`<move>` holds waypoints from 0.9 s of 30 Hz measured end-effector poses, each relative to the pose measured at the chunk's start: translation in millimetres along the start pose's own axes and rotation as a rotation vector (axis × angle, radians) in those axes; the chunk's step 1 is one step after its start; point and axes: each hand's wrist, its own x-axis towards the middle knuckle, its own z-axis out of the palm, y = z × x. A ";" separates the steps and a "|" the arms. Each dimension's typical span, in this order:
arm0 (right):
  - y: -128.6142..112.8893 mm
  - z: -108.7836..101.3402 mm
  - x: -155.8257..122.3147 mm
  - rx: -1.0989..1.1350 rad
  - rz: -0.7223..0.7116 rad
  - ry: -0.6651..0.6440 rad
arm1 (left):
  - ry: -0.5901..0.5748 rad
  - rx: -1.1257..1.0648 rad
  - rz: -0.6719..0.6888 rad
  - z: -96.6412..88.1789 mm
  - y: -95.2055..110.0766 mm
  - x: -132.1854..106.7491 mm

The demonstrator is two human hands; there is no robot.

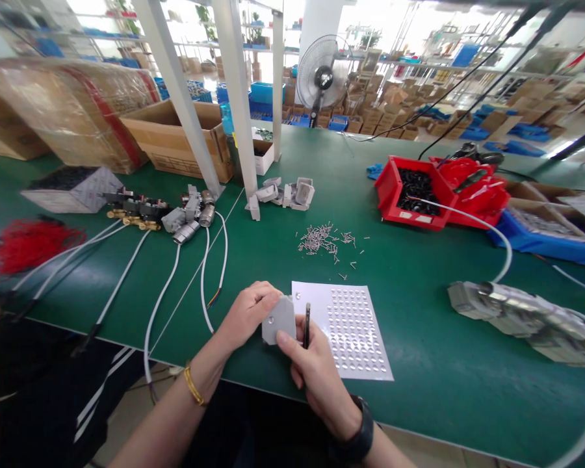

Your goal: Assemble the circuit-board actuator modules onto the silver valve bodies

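Between my hands is a small grey cover plate (279, 320) with cut corners and a round clear dot on its face. My left hand (249, 314) grips its upper left edge, fingers closed over it. My right hand (319, 367) pinches the lower right side with the thumb, and also holds a slim dark tool (307, 325) like tweezers or a pen, pointing up. Beneath and right of my right hand lies a white sheet (316, 292) with rows of clear round stick-on pads (353, 328). Its upper left part is mostly bare, with one single pad there.
Loose screws (319, 239) lie beyond the sheet. Grey housings (292, 194) stand behind them. Cabled connectors (188, 221) and red pieces (34, 246) are at left. At right are a red bin (387, 192) of black parts and metal-and-grey connectors (526, 318). A co-worker's arm shows far left.
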 end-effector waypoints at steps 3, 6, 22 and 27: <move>3.1 -1.2 -0.4 0.036 0.048 0.007 | -0.083 0.052 -0.008 -0.1 3.8 11.9; 7.6 1.7 -1.9 0.083 0.065 -0.003 | -0.150 0.078 0.006 -3.4 4.7 18.2; -43.9 -103.0 49.4 -1.599 -1.113 -0.077 | 0.185 1.016 0.871 41.1 14.6 27.4; -29.8 -128.6 42.2 -1.729 -1.135 -0.145 | 0.208 1.070 0.986 58.1 -10.5 26.0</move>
